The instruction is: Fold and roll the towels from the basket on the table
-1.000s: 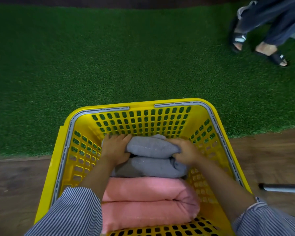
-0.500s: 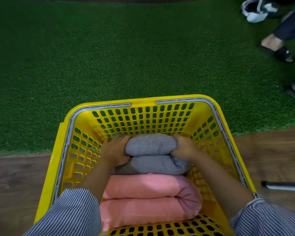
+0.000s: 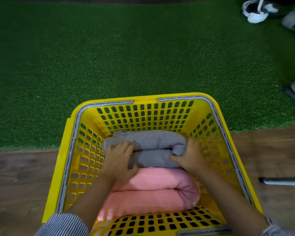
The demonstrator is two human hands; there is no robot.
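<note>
A yellow perforated plastic basket [image 3: 143, 97] sits on a wooden bench [image 3: 24, 176] beside green artificial turf [image 3: 109, 48]. Inside, a grey rolled towel [image 3: 148, 142] lies toward the far wall, with a second grey roll touching its near side and a pink rolled towel [image 3: 153, 193] nearer the viewer. The left hand [image 3: 117, 159] rests on the grey towels' left end, fingers spread and curled over the fabric; the right hand [image 3: 188, 155] cups the right end. Striped sleeves [image 3: 63, 223] are cut off at the bottom edge, and blurred footwear [image 3: 255, 11] shows top right
</note>
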